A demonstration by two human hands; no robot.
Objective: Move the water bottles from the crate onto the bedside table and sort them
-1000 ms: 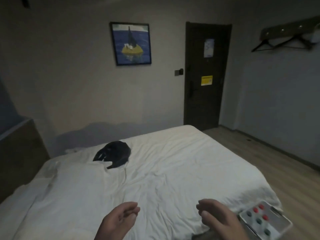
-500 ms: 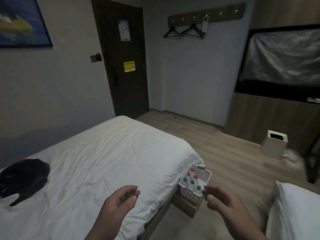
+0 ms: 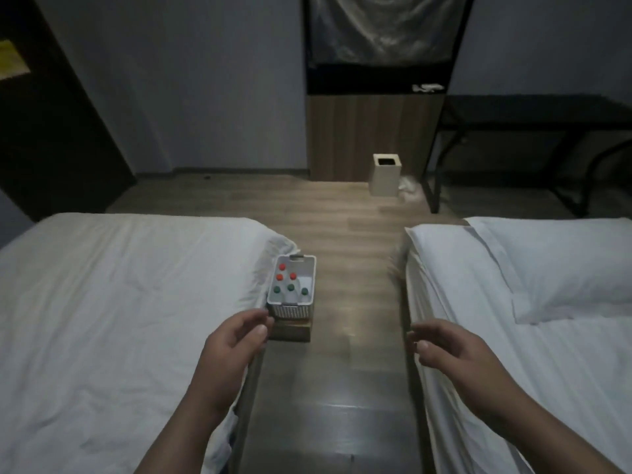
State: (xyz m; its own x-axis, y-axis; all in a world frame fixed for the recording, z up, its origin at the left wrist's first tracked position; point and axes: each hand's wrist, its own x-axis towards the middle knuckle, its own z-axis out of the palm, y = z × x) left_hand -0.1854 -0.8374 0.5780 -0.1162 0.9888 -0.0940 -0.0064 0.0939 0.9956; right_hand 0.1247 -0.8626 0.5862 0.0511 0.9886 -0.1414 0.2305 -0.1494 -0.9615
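Red-capped bottles (image 3: 281, 267): three. Green-capped bottles (image 3: 291, 287): three. Crate (image 3: 290, 311): one. Beds (image 3: 119, 302): two.

Bottles (image 3: 286, 293) in crate (image 3: 309, 275) show only caps.

Your left hand (image 3: 236, 340) and right hand (image 3: 441, 343) hover empty, fingers loosely curled — the crate (image 3: 291, 304) of bottles (image 3: 287, 283) sits at twelve o'clock.
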